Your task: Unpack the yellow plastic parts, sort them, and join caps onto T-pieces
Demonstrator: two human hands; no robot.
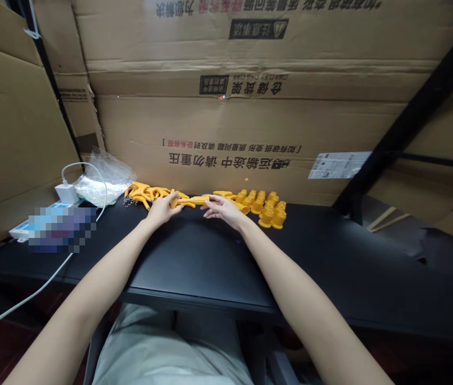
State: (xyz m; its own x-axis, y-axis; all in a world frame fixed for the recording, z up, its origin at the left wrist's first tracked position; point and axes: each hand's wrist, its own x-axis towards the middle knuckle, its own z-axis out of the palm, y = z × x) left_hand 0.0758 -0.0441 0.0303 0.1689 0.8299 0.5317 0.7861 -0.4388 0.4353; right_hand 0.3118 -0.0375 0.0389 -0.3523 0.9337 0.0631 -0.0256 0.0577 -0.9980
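My left hand (163, 207) is closed around the left end of a long yellow plastic part (194, 200), held level above the back of the black table (206, 256). At its right end, the thumb and fingers of my right hand (225, 209) grip the same part. Behind and left of my left hand lies a pile of yellow forked pieces (140, 191), with small metal bits (130, 202) beside it. To the right of my right hand stand several yellow cup-shaped pieces (267, 214) in rows.
Cardboard walls (226, 123) close off the back and left. A clear plastic bag (104, 179), a white charger (66, 193) on a power strip (22, 229), a pixelated item (62, 230) and a white cable (46, 280) occupy the left side. A black post (403, 117) slants at right.
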